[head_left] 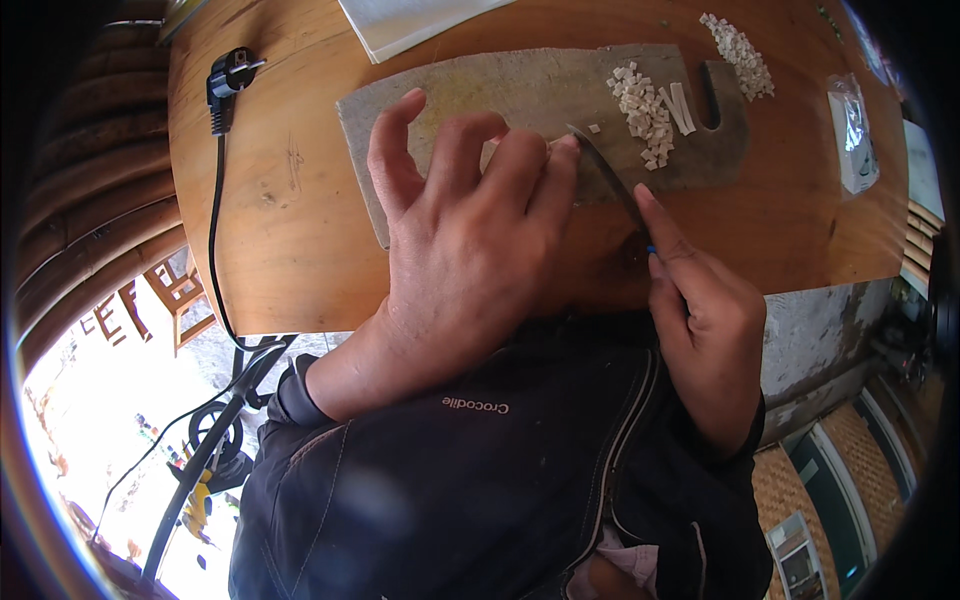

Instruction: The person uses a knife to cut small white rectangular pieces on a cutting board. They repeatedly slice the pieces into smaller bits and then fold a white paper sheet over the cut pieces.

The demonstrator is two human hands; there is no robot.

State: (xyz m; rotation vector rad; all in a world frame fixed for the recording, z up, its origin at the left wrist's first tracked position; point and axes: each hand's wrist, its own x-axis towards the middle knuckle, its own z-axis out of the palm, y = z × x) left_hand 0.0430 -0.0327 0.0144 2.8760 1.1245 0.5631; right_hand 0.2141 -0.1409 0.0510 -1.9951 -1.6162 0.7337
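Observation:
My right hand [705,310] grips a knife [608,170] with a dark, narrow blade; a bit of blue shows where the blade meets my fingers. The blade tip rests by the fingertips of my left hand [465,230]. That hand bends over the grey cutting board [450,90], its index finger and thumb side close to the blade. Its fingers press on a pale strip [488,154], mostly hidden beneath them. One small cut piece [594,128] lies just beyond the knife tip. Further right on the board are a heap of pale cubes [642,115] and a few strips [680,108].
A second heap of pale bits [738,55] lies past the board's slotted end. A clear plastic packet [853,140] is at the right of the wooden table [270,200]. A black plug [232,78] with its cord lies left. White sheets [410,22] sit at the far edge.

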